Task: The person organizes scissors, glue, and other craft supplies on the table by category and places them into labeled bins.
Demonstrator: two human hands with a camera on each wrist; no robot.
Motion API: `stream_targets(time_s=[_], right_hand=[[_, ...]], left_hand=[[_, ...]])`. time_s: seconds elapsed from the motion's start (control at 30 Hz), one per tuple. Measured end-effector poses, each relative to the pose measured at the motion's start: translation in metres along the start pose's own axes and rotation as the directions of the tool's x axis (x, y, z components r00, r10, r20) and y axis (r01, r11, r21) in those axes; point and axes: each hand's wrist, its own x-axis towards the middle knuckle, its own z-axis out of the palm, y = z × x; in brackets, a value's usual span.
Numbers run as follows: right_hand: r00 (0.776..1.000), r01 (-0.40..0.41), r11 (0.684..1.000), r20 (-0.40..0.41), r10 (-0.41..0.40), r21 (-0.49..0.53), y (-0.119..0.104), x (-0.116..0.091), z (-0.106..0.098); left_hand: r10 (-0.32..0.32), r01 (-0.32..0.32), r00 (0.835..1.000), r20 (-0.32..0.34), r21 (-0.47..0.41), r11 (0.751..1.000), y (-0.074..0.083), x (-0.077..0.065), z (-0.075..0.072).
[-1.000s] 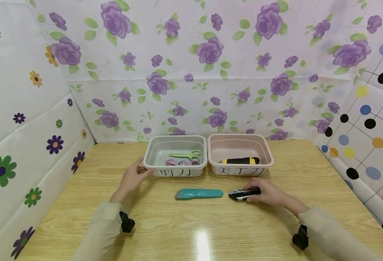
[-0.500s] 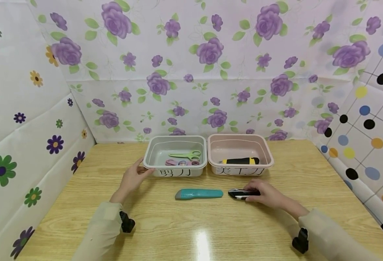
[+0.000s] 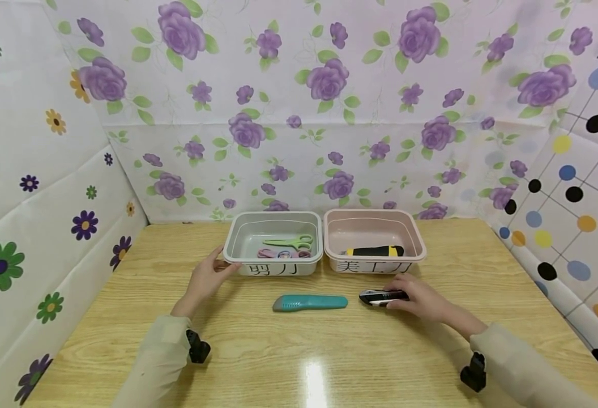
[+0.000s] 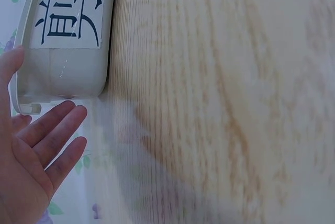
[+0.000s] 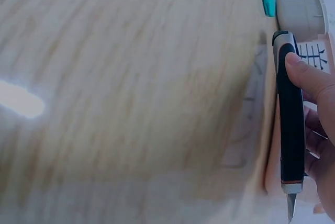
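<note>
My right hand (image 3: 423,299) grips a black and silver utility knife (image 3: 380,297), thumb on one side and fingers on the other. In the right wrist view the black-handled knife (image 5: 291,114) appears just above the table, a narrow metal tip (image 5: 291,205) at its lower end. My left hand (image 3: 207,280) rests at the near left corner of the grey bin (image 3: 230,238). The left wrist view shows the thumb (image 4: 15,59) on the rim, the other fingers extended beside the bin. A teal utility knife (image 3: 311,302) lies on the table between the hands.
Green scissors (image 3: 299,242) and pink scissors (image 3: 268,254) lie in the grey bin. Beside it, the pink bin (image 3: 418,241) holds a yellow and black utility knife (image 3: 375,251). Both bins bear labels and stand near the table's (image 3: 258,351) back edge, before a flowered cloth (image 3: 289,147).
My right hand has shifted slightly to the right and away from me, with the black and silver utility knife in its grip. The left hand and both bins have stayed put.
</note>
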Motion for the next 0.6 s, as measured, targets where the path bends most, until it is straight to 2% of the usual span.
stream_targets(time_s=[0.23,0.6], right_hand=[[1.000,0.017,0.999,0.019,-0.017,-0.050,-0.003,0.008,-0.009],[0.992,0.115,0.988,-0.050,-0.120,-0.104,-0.008,0.022,-0.024]], left_hand=[[-0.002,0.002,1.000,-0.003,0.006,1.000,0.001,-0.001,0.000],[0.009,-0.009,1.000,-0.007,-0.007,1.000,0.000,0.000,0.001]])
